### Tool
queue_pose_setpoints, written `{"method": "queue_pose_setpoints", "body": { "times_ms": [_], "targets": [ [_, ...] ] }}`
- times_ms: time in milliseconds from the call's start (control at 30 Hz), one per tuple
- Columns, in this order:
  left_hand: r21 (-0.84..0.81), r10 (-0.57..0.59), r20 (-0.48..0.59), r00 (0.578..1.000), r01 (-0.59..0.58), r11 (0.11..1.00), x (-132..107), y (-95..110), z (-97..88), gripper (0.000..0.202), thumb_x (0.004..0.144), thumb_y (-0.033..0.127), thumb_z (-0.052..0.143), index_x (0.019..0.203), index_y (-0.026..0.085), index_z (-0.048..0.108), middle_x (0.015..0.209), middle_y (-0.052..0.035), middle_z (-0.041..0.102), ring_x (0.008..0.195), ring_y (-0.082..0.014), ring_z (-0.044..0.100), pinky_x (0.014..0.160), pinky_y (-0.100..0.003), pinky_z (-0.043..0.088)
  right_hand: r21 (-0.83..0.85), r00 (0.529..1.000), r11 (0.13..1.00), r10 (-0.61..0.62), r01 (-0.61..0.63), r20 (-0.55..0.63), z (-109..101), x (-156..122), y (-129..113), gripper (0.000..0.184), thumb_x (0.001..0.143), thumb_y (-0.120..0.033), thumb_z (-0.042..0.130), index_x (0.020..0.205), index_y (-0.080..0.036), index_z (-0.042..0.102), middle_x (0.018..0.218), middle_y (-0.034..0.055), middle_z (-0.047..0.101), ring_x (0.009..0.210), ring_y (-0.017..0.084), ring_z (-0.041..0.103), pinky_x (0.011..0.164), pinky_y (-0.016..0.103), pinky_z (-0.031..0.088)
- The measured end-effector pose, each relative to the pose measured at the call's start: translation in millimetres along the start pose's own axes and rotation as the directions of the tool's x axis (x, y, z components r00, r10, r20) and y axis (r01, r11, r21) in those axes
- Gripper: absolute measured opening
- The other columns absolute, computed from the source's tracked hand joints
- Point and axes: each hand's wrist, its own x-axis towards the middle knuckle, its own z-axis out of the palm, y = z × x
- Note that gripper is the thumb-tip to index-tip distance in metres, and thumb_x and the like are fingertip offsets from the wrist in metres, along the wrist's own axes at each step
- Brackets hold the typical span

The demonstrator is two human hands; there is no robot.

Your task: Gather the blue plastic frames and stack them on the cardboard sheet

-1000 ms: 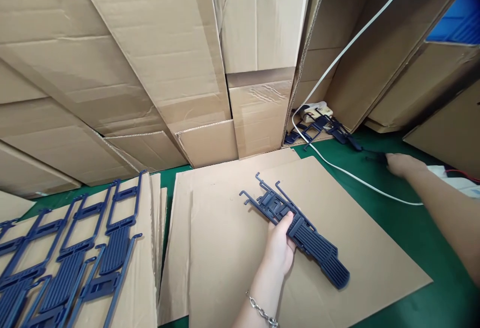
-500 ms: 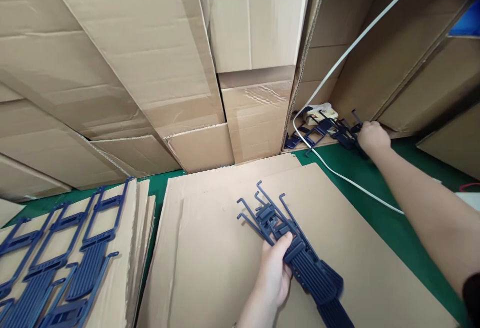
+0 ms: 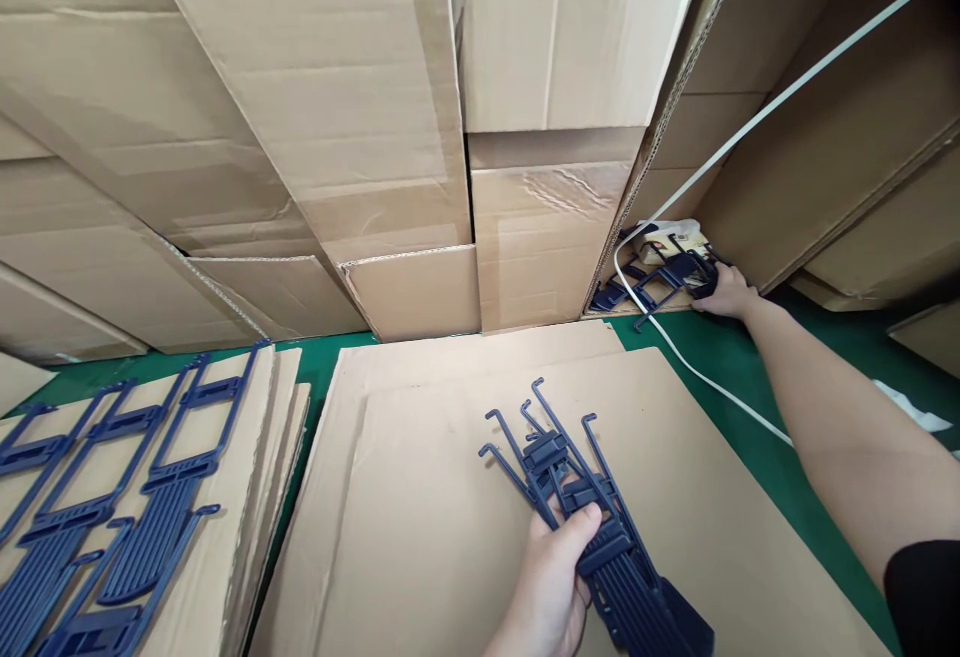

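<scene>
Bundle of navy slatted plastic parts (image 3: pixel 637 577), one lot, held in the left hand (image 3: pixel 551 572).
Hands were well apart. Left thumb and fingers were clamped around the bundle, its hooked rods pointing forward of the hand, over a cardboard sheet (image 3: pixel 420 517). Right hand (image 3: pixel 726 294), extended forward and right, touched loose navy pieces (image 3: pixel 684 265); whether it gripped any could not be told. White cable (image 3: pixel 825 62) looped left of it. Similar navy parts (image 3: pixel 161 537) lay in rows on a cardboard stack (image 3: pixel 202 577), left of the left hand.

The green table (image 3: pixel 735 367) carries boxes (image 3: pixel 555 247) toward its far edge, a card stack (image 3: pixel 206 577) toward its left edge, sheets (image 3: pixel 450 497) and a cable (image 3: pixel 750 411).
</scene>
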Motion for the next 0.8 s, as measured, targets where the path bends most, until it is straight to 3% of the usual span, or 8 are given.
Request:
{"method": "queue_pose_setpoints", "body": {
  "times_ms": [167,400,600,800],
  "targets": [
    [-0.025,0.005,0.003,1.000,-0.004,1.000,2,-3,-1.5,0.040,0.062,0.022,0.071,0.098,0.012,0.058,0.084,-0.0077,0.063,0.079,-0.0196,0.059,0.074,-0.033,0.046,-0.022,1.000,1.000,0.008,-0.008,-0.010,-2,-9,2,0.083,0.072,-0.049,0.049,0.138,-0.021,0.007,0.140,0.0141,0.013,0.116,0.033,0.031,0.088,0.041,0.026],
    [-0.018,-0.008,0.023,1.000,0.008,1.000,0,-2,-1.7,0.038,0.062,0.022,0.071,0.096,0.013,0.058,0.084,-0.0073,0.062,0.078,-0.0190,0.059,0.073,-0.032,0.046,-0.132,0.997,0.988,0.073,-0.076,-0.031,-7,-28,-11,0.063,0.082,-0.033,0.042,0.136,-0.024,0.010,0.119,0.0224,0.043,0.109,0.036,0.039,0.080,0.041,0.023],
    [-0.006,0.002,0.054,0.999,-0.001,1.000,-4,2,0.7,0.030,0.066,0.020,0.067,0.093,0.012,0.056,0.084,-0.0070,0.062,0.074,-0.0163,0.058,0.069,-0.029,0.046,-0.114,0.990,0.983,0.137,-0.141,-0.043,-13,-45,-14,0.050,0.084,-0.021,0.039,0.132,-0.017,0.023,0.115,0.0269,0.044,0.112,0.036,0.035,0.075,0.043,0.023],
    [0.026,0.006,0.053,0.999,-0.007,1.000,-2,2,1.8,0.032,0.066,0.019,0.065,0.095,0.012,0.053,0.083,-0.0068,0.062,0.073,-0.0172,0.059,0.069,-0.032,0.048,-0.119,0.992,0.987,0.104,-0.112,-0.074,-43,-62,-19,0.046,0.082,-0.016,0.045,0.127,-0.011,0.033,0.112,0.0304,0.044,0.109,0.037,0.039,0.070,0.041,0.027]
  ]
}}
